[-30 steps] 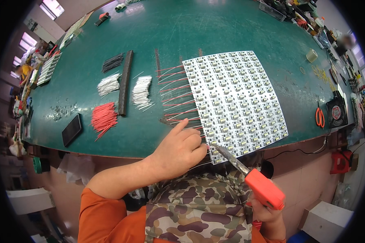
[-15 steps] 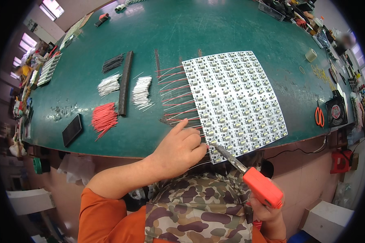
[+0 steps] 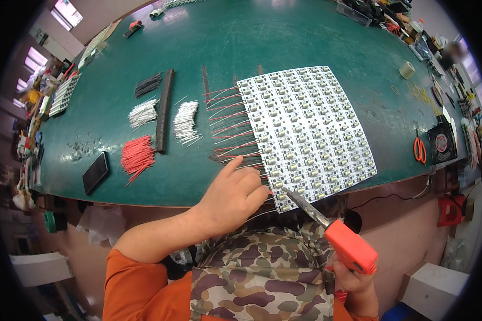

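1. Left hand point(image 3: 235, 190): mine; thumb and fingertips together, pinching a red wire point(image 3: 271, 192) whose short end shows at the board's near left edge; index finger extended over neighbouring leads.
2. Right hand point(image 3: 354, 279): mine; fingers closed round the red handle of the iron point(image 3: 352, 247), its shaft slanting up and left.
3. Iron tip: at the board's near left corner, by the left fingertips; contact with the surface cannot be told.
4. Board point(image 3: 305, 125): white, thin, slightly bowed in view; rows of small pale components and dark parts; on the green table point(image 3: 225, 43), before me, its near corner reaching past the edge.
5. Leads point(image 3: 233, 115): red and white, in a row along the board's left edge, pointing left.
6. Changes from half a second ago: both grips the same; board, scissors point(image 3: 420, 151) and tape roll point(image 3: 407, 70) slightly further left and higher in view; iron tip slightly further right across the board.
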`<act>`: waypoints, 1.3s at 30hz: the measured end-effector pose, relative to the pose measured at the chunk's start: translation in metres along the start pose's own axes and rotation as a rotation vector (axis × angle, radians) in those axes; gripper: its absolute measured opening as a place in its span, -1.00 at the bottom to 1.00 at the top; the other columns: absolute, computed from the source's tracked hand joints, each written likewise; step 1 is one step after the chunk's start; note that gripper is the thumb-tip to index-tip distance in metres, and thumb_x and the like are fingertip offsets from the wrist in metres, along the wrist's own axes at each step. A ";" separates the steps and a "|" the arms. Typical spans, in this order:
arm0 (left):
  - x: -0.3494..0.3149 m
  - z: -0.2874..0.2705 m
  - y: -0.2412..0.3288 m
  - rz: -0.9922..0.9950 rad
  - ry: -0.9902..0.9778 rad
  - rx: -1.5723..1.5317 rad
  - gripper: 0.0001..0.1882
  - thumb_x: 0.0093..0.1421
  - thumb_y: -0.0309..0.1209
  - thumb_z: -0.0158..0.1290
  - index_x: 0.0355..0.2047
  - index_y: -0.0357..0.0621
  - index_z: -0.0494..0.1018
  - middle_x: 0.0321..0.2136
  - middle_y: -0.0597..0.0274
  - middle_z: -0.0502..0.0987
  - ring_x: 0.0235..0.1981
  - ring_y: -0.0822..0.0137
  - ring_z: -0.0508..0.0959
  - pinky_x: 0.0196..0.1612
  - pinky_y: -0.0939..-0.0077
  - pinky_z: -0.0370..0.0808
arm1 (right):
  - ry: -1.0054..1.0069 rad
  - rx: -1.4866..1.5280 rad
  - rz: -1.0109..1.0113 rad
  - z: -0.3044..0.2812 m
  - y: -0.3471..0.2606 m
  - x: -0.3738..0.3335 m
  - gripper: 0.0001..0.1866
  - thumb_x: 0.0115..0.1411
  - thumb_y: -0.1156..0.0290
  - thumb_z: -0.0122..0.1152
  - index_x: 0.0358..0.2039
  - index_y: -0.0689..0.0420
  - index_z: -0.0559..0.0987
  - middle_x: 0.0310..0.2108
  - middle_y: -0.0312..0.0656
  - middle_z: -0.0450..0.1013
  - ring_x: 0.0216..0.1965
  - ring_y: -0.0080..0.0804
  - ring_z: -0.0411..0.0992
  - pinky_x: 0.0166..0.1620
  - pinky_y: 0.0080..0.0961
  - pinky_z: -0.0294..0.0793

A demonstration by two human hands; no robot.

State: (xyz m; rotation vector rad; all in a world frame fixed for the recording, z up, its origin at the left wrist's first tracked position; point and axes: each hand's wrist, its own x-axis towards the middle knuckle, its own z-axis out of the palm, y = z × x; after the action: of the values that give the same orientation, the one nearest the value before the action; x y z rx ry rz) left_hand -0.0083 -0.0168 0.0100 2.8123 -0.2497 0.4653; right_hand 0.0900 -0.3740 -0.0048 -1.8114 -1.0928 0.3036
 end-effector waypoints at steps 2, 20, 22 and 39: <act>0.000 -0.001 0.000 0.006 -0.010 -0.002 -0.82 0.07 -0.49 0.17 -0.27 -0.09 0.55 -0.32 0.22 0.49 -0.04 0.16 0.59 0.23 -0.14 0.41 | 0.022 -0.003 -0.036 0.001 -0.001 0.002 -0.35 0.09 0.36 0.47 0.11 0.38 0.40 -0.18 0.02 0.57 -0.30 -0.13 0.63 -0.17 -0.30 0.62; 0.002 0.000 -0.002 0.029 0.005 0.001 -0.82 0.07 -0.45 0.19 -0.27 -0.06 0.60 -0.34 0.25 0.47 -0.07 0.20 0.58 0.22 -0.12 0.44 | -0.006 -0.051 -0.147 0.011 -0.005 0.030 -0.38 0.05 0.41 0.46 0.09 0.34 0.43 -0.14 0.02 0.55 -0.30 -0.08 0.61 -0.19 -0.25 0.60; 0.003 0.000 -0.001 0.030 0.005 0.008 -0.83 0.07 -0.44 0.19 -0.28 -0.06 0.60 -0.34 0.25 0.47 -0.07 0.20 0.58 0.21 -0.12 0.44 | 0.004 0.016 -0.107 0.013 -0.005 0.030 -0.37 0.06 0.41 0.46 0.10 0.36 0.41 -0.15 0.04 0.56 -0.30 -0.09 0.61 -0.19 -0.25 0.60; 0.005 0.001 -0.001 0.023 -0.016 0.000 -0.85 0.07 -0.44 0.20 -0.30 -0.07 0.59 -0.35 0.23 0.47 -0.07 0.18 0.58 0.20 -0.10 0.45 | -0.034 0.040 -0.064 0.009 -0.006 0.028 -0.34 0.05 0.42 0.47 0.12 0.36 0.40 -0.13 0.09 0.58 -0.26 -0.07 0.63 -0.15 -0.27 0.62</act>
State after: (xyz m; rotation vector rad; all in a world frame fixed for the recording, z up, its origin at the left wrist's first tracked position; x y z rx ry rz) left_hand -0.0037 -0.0168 0.0108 2.8166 -0.2864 0.4477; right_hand 0.0968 -0.3462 0.0029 -1.7383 -1.1584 0.3170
